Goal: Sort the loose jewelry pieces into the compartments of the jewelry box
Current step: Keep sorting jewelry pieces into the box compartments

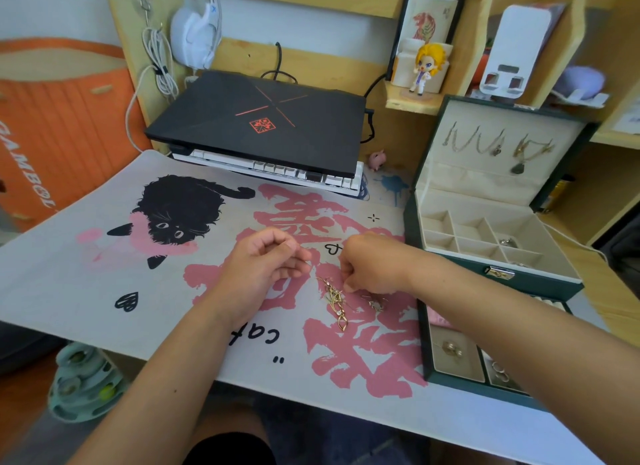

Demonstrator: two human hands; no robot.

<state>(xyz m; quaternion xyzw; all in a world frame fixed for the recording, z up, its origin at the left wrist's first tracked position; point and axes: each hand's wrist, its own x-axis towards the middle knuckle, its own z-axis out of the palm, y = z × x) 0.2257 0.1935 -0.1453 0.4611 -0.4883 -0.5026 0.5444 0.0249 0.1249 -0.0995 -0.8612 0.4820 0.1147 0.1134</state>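
Sorting partway: open green jewelry box [540, 284] holds few pieces, gold tangled earrings [335, 302] loose on printed desk mat [104, 291]. Right hand [372, 267] pinching at pile, left hand [266, 264] curled, grip unclear.

Gold jewelry [335, 300] is heaped on the mat [104, 291] below both curled hands, left [266, 262] and right [372, 265]; the box [498, 222] is seen open alongside.

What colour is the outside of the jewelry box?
Dark green, with a cream lining; the jewelry box shows in the head view.
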